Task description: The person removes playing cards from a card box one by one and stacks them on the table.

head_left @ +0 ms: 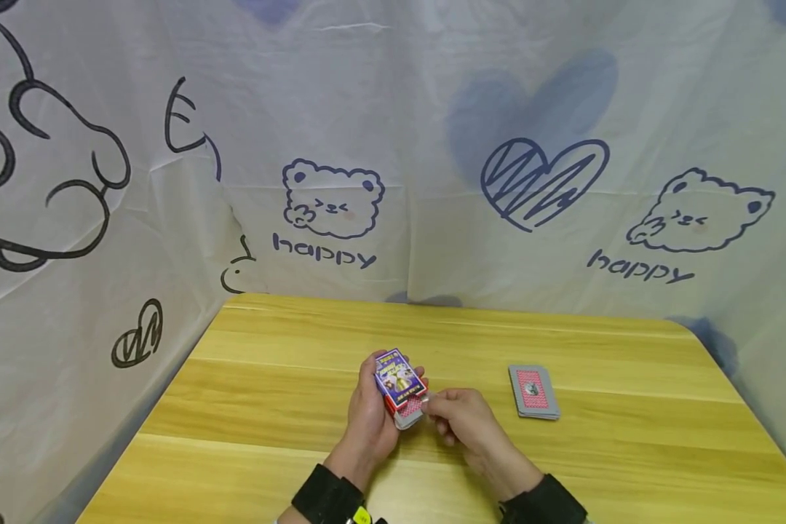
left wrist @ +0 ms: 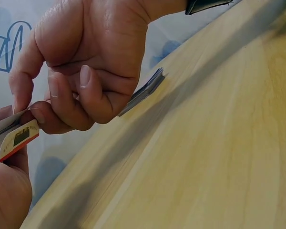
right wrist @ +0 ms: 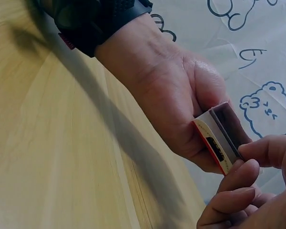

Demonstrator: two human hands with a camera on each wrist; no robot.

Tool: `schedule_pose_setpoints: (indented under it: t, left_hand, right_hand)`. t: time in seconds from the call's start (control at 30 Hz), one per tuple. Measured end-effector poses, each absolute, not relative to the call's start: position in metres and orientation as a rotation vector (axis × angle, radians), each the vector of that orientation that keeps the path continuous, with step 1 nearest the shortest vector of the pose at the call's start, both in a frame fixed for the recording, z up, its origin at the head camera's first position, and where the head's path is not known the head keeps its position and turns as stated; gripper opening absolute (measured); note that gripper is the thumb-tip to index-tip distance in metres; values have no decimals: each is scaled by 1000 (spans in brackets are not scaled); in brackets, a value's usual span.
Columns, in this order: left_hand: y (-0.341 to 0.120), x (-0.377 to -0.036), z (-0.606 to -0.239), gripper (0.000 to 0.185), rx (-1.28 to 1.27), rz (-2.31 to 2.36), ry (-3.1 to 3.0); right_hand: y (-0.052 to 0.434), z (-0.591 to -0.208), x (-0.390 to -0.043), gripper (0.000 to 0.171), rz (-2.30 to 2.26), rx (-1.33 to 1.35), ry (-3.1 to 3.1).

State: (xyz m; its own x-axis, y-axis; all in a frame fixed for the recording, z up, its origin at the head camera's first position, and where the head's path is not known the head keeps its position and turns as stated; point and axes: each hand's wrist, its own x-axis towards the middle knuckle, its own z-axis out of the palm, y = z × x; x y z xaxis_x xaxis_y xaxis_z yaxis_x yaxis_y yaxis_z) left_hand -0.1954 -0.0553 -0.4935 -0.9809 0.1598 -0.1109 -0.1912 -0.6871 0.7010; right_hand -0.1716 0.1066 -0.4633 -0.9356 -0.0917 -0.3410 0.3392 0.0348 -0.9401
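Observation:
My left hand holds a small purple and red playing-card box, its open end toward me. Some playing cards with red-patterned backs stick out of that end. With thumb and forefinger, my right hand pinches the edge of the cards at the opening. In the right wrist view a pale box flap stands out beside the card edges, and the left palm lies behind the box. The left wrist view shows the right hand with its other fingers curled. How many cards it pinches is hidden.
A squared stack of playing cards, backs up, lies to the right of my right hand on the wooden table. White cloth with drawn bears and hearts hangs behind the table and along its sides.

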Motion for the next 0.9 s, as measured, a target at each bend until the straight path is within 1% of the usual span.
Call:
schedule_pose_setpoints:
  t: [0.2,0.27,0.43,0.53,0.6,0.8,0.9]
  left_hand:
    - [-57,-195,-493,42,-66,2725,1118]
    - [-58,-196,-492,41,-89,2740,1111]
    - [-63,-201,-490,41,-149,2799,1094]
    - [-65,-203,-491,41,-160,2805,1083]
    - [-66,-204,-491,41,-156,2800,1080]
    - [-65,-203,-492,45,-151,2763,1097]
    - [-64,-201,-493,44,-145,2734,1101]
  right_hand:
    - [109,-463,-170,30,-1960,230,2005]
    - [111,-462,-170,27,-1950,200,1998]
    - [114,-457,-169,14,-1923,120,1953]
    - [115,-455,-169,11,-1907,96,1938]
    - [115,-454,-169,12,-1889,80,1948]
    - [113,-450,-168,23,-1787,85,2214]
    - [112,-449,-167,23,-1771,111,2295]
